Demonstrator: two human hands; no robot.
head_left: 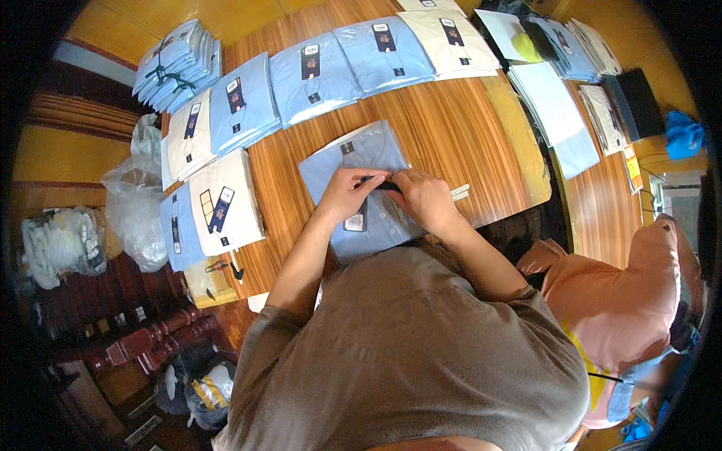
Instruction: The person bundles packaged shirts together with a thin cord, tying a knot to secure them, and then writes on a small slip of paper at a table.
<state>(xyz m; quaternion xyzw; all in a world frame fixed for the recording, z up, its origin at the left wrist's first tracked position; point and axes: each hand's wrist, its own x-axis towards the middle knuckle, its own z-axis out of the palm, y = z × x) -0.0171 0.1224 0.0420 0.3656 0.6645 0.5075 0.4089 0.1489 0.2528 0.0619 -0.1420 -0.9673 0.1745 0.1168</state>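
Wooden table point(451, 143), folded blue shirt point(376, 225) at its 6 o'clock edge. My left hand point(347, 194) and right hand point(423, 197) pinch a dark tag point(378, 181) together — I'd judge it could slip, rumpling the fold.

I see a long, glossy brown wooden tabletop point(451, 135). A folded light-blue shirt point(361, 192) lies flat at its near edge. Bagged blue shirts point(316, 75) and bagged cream shirts point(222, 203) line its far and left sides; a tied stack of blue shirts point(177, 64) sits at the far-left corner.
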